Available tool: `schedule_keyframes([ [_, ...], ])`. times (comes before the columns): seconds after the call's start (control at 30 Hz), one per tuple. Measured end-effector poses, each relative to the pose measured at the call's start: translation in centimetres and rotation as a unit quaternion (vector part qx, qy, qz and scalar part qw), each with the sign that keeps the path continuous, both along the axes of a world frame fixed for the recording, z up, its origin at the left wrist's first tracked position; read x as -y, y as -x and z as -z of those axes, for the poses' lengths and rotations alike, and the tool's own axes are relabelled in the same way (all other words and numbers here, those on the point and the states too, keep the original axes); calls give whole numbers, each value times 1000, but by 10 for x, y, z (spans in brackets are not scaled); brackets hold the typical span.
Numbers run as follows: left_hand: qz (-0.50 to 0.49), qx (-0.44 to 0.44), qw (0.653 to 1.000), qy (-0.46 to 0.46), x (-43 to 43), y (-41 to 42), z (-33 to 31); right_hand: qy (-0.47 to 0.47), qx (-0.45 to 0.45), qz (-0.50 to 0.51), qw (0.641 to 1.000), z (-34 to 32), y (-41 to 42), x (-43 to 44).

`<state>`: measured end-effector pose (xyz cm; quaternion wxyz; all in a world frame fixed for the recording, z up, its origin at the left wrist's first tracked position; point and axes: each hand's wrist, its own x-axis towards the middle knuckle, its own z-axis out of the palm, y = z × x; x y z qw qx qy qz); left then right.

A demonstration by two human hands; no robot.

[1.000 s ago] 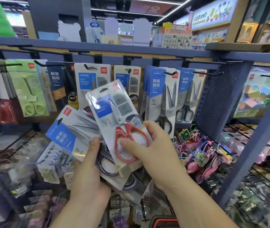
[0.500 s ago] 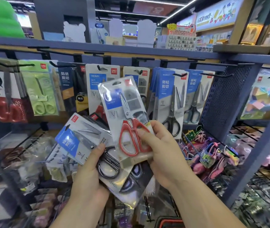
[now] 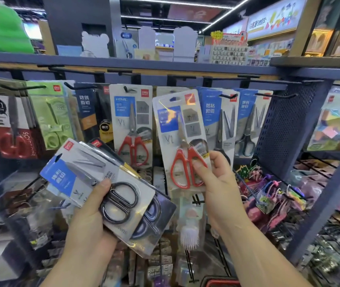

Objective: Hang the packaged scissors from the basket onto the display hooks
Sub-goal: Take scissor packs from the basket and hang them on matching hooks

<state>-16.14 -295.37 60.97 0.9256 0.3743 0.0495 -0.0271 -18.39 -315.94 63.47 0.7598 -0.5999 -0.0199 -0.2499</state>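
My right hand (image 3: 216,187) pinches a red-handled scissors pack (image 3: 180,137) by its lower part and holds it upright in front of the hook row. The pack's hang hole is just below a black hook (image 3: 175,78). A matching red-handled pack (image 3: 132,125) hangs on the hook to its left. My left hand (image 3: 90,222) grips a tilted stack of black-handled scissors packs (image 3: 105,183), lower left. The red rim of the basket (image 3: 221,283) shows at the bottom edge.
Black display hooks line the blue rail (image 3: 165,71), carrying green scissors packs (image 3: 51,119), blue-labelled packs (image 3: 221,125) and others. A perforated blue side panel (image 3: 285,129) closes the bay on the right. Keychains (image 3: 268,195) hang below right, and small goods fill the lower rows.
My right hand has lifted the red-handled pack away from the stack, up and to the right, toward the hooks. My left hand keeps the black-handled stack low.
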Motion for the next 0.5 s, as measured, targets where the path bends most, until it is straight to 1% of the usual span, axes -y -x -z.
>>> schedule_keyframes([
  [0.17, 3, -3, 1000, 2, -7, -2, -2, -13, 12, 22, 1000, 5, -22, -2],
  [0.37, -13, 3, 1000, -14, -18, -5, -4, 30, -6, 80, 996, 20, -47, -7],
  [0.5, -21, 0, 1000, -19, -24, -5, -6, 67, -47, 133, 988, 19, -68, -11],
])
